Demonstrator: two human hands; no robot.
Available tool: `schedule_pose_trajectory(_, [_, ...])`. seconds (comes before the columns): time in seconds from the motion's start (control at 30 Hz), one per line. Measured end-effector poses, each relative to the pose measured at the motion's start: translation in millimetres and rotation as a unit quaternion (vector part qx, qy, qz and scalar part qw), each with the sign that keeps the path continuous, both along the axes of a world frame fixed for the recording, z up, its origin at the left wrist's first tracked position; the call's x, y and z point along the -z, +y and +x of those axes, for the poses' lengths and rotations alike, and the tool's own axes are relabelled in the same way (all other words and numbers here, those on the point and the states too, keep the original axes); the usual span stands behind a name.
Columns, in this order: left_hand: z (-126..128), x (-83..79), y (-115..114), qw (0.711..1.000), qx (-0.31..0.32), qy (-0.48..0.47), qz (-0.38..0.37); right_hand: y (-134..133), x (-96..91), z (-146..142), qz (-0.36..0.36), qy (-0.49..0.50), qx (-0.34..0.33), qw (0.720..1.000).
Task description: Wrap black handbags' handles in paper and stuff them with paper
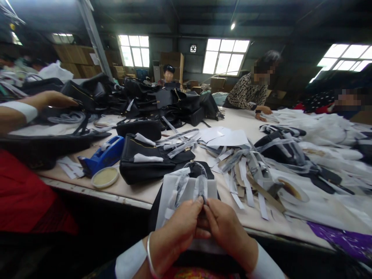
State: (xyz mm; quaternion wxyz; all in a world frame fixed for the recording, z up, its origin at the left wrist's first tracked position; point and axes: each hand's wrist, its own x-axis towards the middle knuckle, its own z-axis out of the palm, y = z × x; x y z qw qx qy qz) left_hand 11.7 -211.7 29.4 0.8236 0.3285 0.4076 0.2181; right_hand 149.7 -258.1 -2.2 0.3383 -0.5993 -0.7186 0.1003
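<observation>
A black handbag [156,205] leans at the table's near edge, its front covered by a white foam sheet [162,199]. Its handle [200,182] is wrapped in clear plastic film. My left hand [181,221] has thumb and fingers closed on the lower end of that wrapped handle. Against its fingertips, my right hand [225,221] pinches the same spot. What lies right between the fingertips is mostly hidden. Just beyond lies another black handbag [136,164], with white wrapping on its fittings and a film-wrapped handle.
Left stand a blue tape dispenser [103,155] and a round dish [104,177]. Paper strips [247,186] and a tape roll [290,190] lie right. Black bags [174,100] pile up behind. A co-worker's arm [55,99] reaches in left; another person [247,91] leans over the table.
</observation>
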Motion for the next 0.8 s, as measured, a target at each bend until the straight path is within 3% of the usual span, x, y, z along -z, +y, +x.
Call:
schedule_pose_trajectory(0.07, [1.0,1.0,-0.3,1.0,-0.013,0.009,0.017,-4.8,-3.6,8.0,0.028,-0.028,-0.028,0.999])
schedule_pose_trajectory(0.17, [2.4,4.6,-0.5,0.998,-0.038,0.018,0.054,-13.3,-8.1,24.9,0.02,-0.029,0.051,0.998])
schedule_pose_trajectory(0.23, [3.5,9.1,-0.6,0.994,-0.054,0.035,0.083,-18.8,-6.3,33.1,-0.042,-0.055,0.121,0.99])
schedule_pose_trajectory(0.3, [4.5,15.2,-0.5,0.99,-0.059,0.056,0.119,-23.4,-1.0,35.5,-0.125,-0.084,0.141,0.978])
schedule_pose_trajectory(0.5, [2.0,30.1,0.8,0.971,-0.056,0.123,0.197,-29.3,7.8,29.3,-0.264,0.017,0.117,0.957])
schedule_pose_trajectory(0.63, [-3.0,32.1,1.3,0.965,-0.039,0.145,0.215,-37.3,2.2,30.9,-0.352,0.12,0.085,0.924])
schedule_pose_trajectory(0.8, [-3.6,35.1,1.6,0.96,-0.027,0.149,0.234,-56.8,-9.4,35.6,-0.298,0.165,-0.013,0.94])
